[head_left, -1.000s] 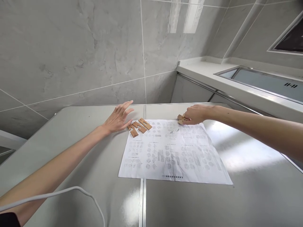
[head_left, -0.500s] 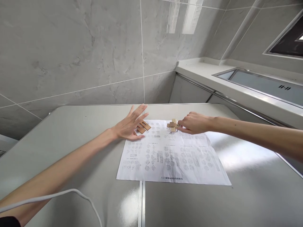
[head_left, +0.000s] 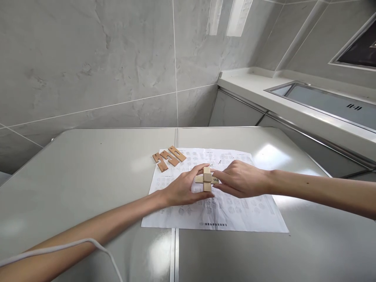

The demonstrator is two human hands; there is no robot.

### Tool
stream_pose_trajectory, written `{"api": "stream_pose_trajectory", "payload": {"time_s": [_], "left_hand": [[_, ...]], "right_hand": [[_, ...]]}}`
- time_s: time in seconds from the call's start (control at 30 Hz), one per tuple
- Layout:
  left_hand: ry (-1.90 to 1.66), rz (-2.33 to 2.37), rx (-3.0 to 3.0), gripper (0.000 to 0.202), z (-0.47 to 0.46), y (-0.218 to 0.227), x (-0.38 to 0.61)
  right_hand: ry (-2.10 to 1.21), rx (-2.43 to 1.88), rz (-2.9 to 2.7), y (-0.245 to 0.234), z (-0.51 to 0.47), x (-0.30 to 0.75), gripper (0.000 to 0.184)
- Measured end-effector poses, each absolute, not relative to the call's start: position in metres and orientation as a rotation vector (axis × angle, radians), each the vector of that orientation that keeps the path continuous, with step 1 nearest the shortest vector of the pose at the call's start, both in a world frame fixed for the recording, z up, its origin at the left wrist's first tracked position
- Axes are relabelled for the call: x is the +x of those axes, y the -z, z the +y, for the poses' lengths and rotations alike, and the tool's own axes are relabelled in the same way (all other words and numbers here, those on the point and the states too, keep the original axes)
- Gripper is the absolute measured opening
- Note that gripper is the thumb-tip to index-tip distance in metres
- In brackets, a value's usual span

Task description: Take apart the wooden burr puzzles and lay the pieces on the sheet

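Observation:
A pale wooden burr puzzle point(head_left: 207, 177), shaped like a cross, is held over the printed sheet by both hands. My left hand point(head_left: 182, 187) grips it from the left, thumb at the near end and fingers at the far end. From the right, my right hand point(head_left: 237, 178) pinches the sideways bar, which bears a black "3". Some of the right fingertips are hidden behind the puzzle. Up and left of the hands lie three flat brown wooden pieces: a notched piece point(head_left: 160, 161), another notched piece point(head_left: 169, 158) and a slotted piece point(head_left: 177, 154).
The creased paper sheet point(head_left: 252, 223) with printed diagrams lies on the grey table point(head_left: 96, 164). A white cable point(head_left: 67, 245) crosses the lower left over my left forearm. Beyond the table stand a tiled wall point(head_left: 117, 58) and a white counter point(head_left: 249, 84) with an inset sink.
My left hand has left the brown pieces and closed on the puzzle. My right hand has brought the puzzle nearer and slightly left. The brown pieces now lie spread out, farther left.

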State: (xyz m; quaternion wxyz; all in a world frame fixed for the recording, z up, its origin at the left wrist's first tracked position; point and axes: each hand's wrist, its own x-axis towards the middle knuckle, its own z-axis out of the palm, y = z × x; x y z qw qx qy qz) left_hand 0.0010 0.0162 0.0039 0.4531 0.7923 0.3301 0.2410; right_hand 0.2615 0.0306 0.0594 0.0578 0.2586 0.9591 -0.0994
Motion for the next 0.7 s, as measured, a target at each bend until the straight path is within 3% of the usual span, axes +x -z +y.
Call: {"api": "stream_pose_trajectory", "payload": {"time_s": [0.2, 0.3, 0.7], "left_hand": [[-0.717, 0.734, 1.799, 0.071, 0.009, -0.005, 0.004], [-0.735, 0.708, 1.751, 0.072, 0.006, -0.006, 0.003], [-0.756, 0.584, 1.619, 0.077, 0.004, -0.006, -0.003]], "right_hand": [[1.099, 0.954, 2.628, -0.073, 0.021, 0.255, 0.037], [1.47, 0.961, 2.407, -0.073, 0.019, 0.253, 0.038], [1.757, 1.018, 2.215, -0.061, 0.03, 0.24, 0.034]]}}
